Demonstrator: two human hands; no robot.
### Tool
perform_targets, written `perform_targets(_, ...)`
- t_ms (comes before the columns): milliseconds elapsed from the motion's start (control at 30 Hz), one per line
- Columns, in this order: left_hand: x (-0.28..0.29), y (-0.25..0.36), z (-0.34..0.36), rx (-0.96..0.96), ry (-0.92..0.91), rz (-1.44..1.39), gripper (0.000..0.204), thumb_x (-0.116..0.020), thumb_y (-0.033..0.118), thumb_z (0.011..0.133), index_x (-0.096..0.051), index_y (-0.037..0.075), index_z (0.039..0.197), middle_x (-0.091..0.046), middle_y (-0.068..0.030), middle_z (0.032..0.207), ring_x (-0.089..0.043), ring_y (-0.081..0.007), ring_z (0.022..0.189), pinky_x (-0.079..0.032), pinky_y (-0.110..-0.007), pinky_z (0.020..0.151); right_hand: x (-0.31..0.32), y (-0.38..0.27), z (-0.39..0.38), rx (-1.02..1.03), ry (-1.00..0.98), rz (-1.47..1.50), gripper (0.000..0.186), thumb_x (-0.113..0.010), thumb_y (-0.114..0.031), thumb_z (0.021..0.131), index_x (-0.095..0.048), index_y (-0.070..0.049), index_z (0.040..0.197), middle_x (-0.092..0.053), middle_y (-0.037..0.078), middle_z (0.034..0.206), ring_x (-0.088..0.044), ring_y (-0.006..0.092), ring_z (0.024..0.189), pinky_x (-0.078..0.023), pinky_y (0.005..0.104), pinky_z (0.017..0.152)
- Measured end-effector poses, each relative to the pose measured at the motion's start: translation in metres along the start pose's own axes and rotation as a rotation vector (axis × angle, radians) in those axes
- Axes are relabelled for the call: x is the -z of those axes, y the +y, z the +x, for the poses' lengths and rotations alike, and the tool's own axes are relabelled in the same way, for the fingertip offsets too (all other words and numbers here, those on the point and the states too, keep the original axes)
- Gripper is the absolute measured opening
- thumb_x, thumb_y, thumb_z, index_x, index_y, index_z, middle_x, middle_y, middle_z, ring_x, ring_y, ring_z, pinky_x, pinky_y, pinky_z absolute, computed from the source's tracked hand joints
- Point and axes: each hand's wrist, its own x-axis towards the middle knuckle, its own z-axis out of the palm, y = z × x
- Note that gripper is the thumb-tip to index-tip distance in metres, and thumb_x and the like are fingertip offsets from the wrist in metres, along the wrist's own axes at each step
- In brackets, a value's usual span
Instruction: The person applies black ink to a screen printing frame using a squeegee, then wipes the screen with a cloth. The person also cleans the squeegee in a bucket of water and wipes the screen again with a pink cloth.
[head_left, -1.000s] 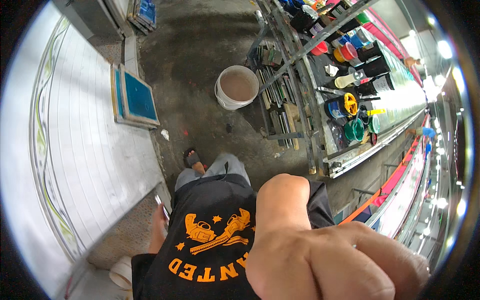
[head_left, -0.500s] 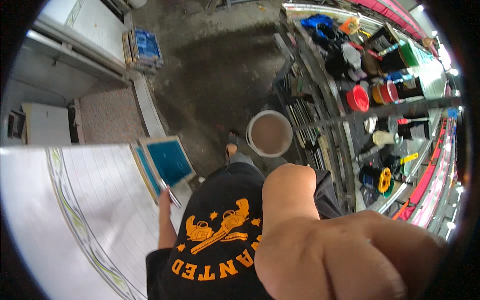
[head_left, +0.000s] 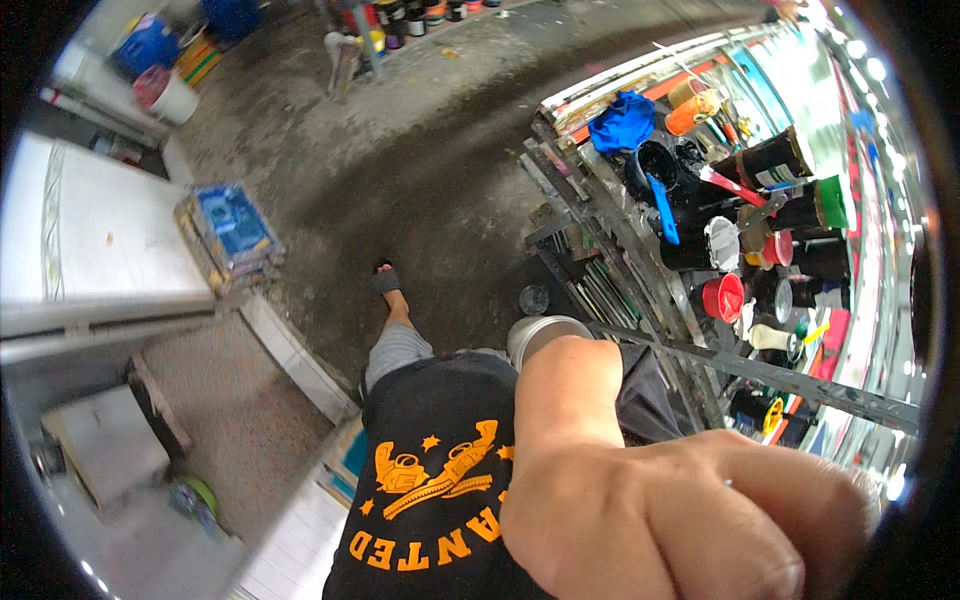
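White bucket stands on the floor, beside the left edge of the counter, partly behind your right forearm; likely stiff, weight unclear, best gripped by its rim; your right hand has curled fingers, any hold hidden; your left hand is out of view

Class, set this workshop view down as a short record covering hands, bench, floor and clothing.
Right hand: close to the camera, fingers bent; any held thing cannot be told
Left hand: not in view
Bench: red tub; black tub, blue handle across its rim
Floor: white bucket, partly hidden behind right forearm
Clothing: black shirt, orange print
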Motion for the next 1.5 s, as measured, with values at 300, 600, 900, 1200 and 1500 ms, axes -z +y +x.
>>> perform_targets(300, 0.006, 0.525, 0.137, -0.463, -0.148, 0.250, 0.047, -0.065, 0.061, 0.090, -0.061, 0.014, 0.092, -0.056, 0.0041, 0.080, -0.056, -0.0095, 0.070, -0.044, -0.029, 0.057, 0.062, 0.129, 0.094, 0.183, 0.056, -0.309, 0.058, -0.041, -0.054, 0.104, -0.059, 0.000, 0.096, -0.064, 0.018, 0.092, -0.064, 0.0276, 0.083, -0.052, 0.0391, 0.071)
perform_targets(600, -0.304, 0.877, 0.039, -0.745, -0.393, 0.439, 0.075, -0.063, 0.066, 0.086, -0.053, 0.005, 0.128, -0.066, -0.0123, 0.102, -0.068, -0.0270, 0.091, -0.055, -0.040, 0.084, 0.211, 0.237, 0.150, 0.280, 0.156, -0.518, 0.062, -0.038, -0.057, 0.104, -0.059, 0.000, 0.094, -0.065, 0.019, 0.091, -0.064, 0.0276, 0.081, -0.052, 0.0391, 0.070)
perform_targets(900, -0.559, 0.927, -0.069, -0.664, -0.907, 0.359, 0.073, -0.055, 0.066, 0.090, -0.054, 0.005, 0.130, -0.066, -0.0162, 0.107, -0.067, -0.0317, 0.099, -0.055, -0.048, 0.093, 0.391, 0.269, 0.245, 0.256, 0.233, -0.607, 0.066, -0.035, -0.060, 0.105, -0.058, 0.000, 0.093, -0.066, 0.020, 0.089, -0.064, 0.0277, 0.079, -0.051, 0.0391, 0.070)
perform_targets(1200, -0.814, 0.989, -0.126, -0.520, -1.073, 0.314, 0.068, -0.060, 0.065, 0.090, -0.055, 0.010, 0.128, -0.064, -0.0141, 0.111, -0.065, -0.0314, 0.102, -0.053, -0.051, 0.096, 0.623, 0.274, 0.234, -0.190, 0.608, -1.122, 0.056, -0.036, -0.046, 0.109, -0.060, 0.003, 0.096, -0.067, 0.019, 0.091, -0.061, 0.0184, 0.077, -0.051, 0.0316, 0.072)
perform_targets(1500, -1.111, 1.060, -0.129, -0.418, -1.319, 0.359, 0.052, -0.061, 0.057, 0.094, -0.062, 0.012, 0.119, -0.069, -0.0080, 0.104, -0.067, -0.0301, 0.101, -0.052, -0.053, 0.102, 0.865, 0.210, 0.246, -0.323, 0.926, -1.625, 0.011, -0.064, -0.011, 0.098, -0.065, 0.000, 0.101, -0.066, 0.007, 0.079, -0.061, 0.0097, 0.068, -0.050, 0.0265, 0.063)
